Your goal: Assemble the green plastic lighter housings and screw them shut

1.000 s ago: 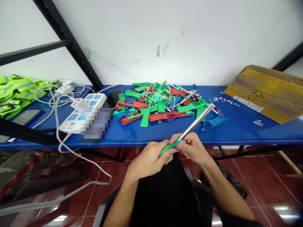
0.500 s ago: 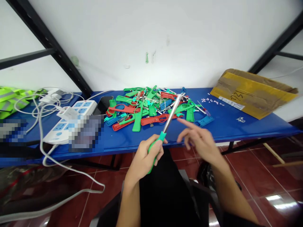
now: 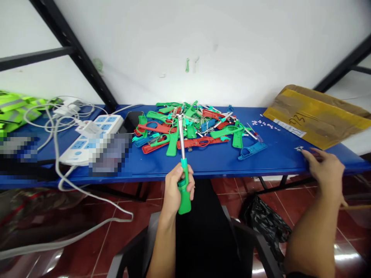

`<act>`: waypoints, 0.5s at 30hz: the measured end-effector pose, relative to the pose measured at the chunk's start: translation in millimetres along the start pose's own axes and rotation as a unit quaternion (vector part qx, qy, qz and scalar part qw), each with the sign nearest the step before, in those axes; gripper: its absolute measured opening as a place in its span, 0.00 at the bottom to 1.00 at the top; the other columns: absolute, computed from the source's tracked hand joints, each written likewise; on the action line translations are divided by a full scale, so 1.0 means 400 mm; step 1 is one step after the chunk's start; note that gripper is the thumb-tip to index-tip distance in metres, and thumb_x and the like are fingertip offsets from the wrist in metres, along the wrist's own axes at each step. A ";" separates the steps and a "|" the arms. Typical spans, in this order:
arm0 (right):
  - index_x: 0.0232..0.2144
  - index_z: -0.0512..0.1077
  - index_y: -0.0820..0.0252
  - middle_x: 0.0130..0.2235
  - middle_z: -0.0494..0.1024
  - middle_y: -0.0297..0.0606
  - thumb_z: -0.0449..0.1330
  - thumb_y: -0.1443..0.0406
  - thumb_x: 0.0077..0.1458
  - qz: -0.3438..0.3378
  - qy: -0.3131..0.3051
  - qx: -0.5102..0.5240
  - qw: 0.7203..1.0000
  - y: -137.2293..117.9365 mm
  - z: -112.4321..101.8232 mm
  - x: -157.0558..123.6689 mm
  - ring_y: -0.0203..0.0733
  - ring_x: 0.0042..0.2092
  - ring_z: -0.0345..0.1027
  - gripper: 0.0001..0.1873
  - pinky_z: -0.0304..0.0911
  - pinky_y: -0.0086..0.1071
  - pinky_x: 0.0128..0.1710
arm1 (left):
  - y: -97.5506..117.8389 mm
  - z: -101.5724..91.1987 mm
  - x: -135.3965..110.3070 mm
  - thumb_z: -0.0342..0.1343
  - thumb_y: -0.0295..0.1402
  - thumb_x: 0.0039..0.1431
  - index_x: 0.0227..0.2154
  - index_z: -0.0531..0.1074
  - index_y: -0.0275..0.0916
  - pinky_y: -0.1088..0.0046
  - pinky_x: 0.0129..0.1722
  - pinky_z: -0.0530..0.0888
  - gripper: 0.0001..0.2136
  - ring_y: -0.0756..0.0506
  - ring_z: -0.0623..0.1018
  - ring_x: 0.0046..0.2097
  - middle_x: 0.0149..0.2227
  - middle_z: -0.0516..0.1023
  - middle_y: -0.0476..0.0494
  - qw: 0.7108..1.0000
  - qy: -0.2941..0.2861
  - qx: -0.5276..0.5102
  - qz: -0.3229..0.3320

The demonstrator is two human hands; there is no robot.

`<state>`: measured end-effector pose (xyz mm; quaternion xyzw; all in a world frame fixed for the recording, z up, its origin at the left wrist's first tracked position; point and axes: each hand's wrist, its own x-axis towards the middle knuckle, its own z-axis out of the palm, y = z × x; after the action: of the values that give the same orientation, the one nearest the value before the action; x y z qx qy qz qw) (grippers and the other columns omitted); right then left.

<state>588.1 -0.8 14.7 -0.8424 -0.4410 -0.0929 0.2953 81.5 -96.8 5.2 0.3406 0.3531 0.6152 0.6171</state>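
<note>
My left hand (image 3: 176, 187) is closed round the green handle of a long lighter (image 3: 183, 170), whose silver metal tube points up and away over the table. Beyond its tip a heap of green, red and blue plastic handle shells (image 3: 197, 127) lies on the blue table (image 3: 220, 160). Far out to the right, my right hand (image 3: 326, 170) holds nothing; its fingers are stretched toward a small white part (image 3: 298, 148) near the table's front edge.
A white power strip (image 3: 92, 135) with tangled cables (image 3: 58, 119) lies at the left, next to a black phone (image 3: 131, 119). A high-visibility vest (image 3: 14, 110) sits at the far left. A brown cardboard package (image 3: 315, 112) rests at the right. Black steel shelf struts cross behind.
My right hand let go of the lighter and swung far right to the table edge. My left hand turned the lighter from slanting right to nearly upright.
</note>
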 end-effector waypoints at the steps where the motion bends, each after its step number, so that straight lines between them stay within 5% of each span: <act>1: 0.37 0.85 0.58 0.33 0.83 0.51 0.63 0.49 0.65 0.002 0.001 0.005 1.000 0.004 0.005 -0.001 0.61 0.39 0.74 0.19 0.66 0.52 0.44 | -0.002 -0.003 0.002 0.55 0.53 0.71 0.37 0.75 0.38 0.75 0.19 0.69 0.21 0.50 0.69 0.14 0.18 0.67 0.57 1.000 -0.009 -0.012 0.007; 5: 0.22 0.75 0.50 0.26 0.77 0.47 0.69 0.54 0.61 0.008 -0.014 0.025 1.000 0.013 0.009 0.012 0.58 0.35 0.71 0.17 0.63 0.53 0.43 | 0.000 -0.016 0.008 0.51 0.53 0.72 0.46 0.78 0.36 0.69 0.28 0.77 0.23 0.48 0.76 0.19 0.24 0.70 0.54 0.996 -0.031 -0.077 0.038; 9: 0.22 0.72 0.45 0.26 0.74 0.43 0.66 0.53 0.63 -0.023 -0.045 0.029 0.998 0.037 0.009 0.034 0.59 0.35 0.71 0.18 0.62 0.55 0.47 | 0.020 -0.026 0.005 0.51 0.50 0.73 0.54 0.77 0.37 0.65 0.34 0.81 0.23 0.47 0.79 0.26 0.30 0.70 0.52 0.990 -0.039 -0.124 0.049; 15: 0.17 0.68 0.46 0.24 0.72 0.52 0.64 0.49 0.57 0.038 -0.006 -0.047 0.998 0.062 0.064 0.089 0.65 0.31 0.69 0.20 0.60 0.59 0.36 | 0.030 -0.052 0.003 0.69 0.48 0.67 0.58 0.77 0.46 0.82 0.19 0.71 0.21 0.55 0.70 0.26 0.36 0.67 0.53 0.982 -0.061 -0.163 0.074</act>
<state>626.3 27.8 -1.2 -0.8719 -0.4061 -0.0970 0.2560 57.6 -95.7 4.5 0.2978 0.1832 0.6867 0.6373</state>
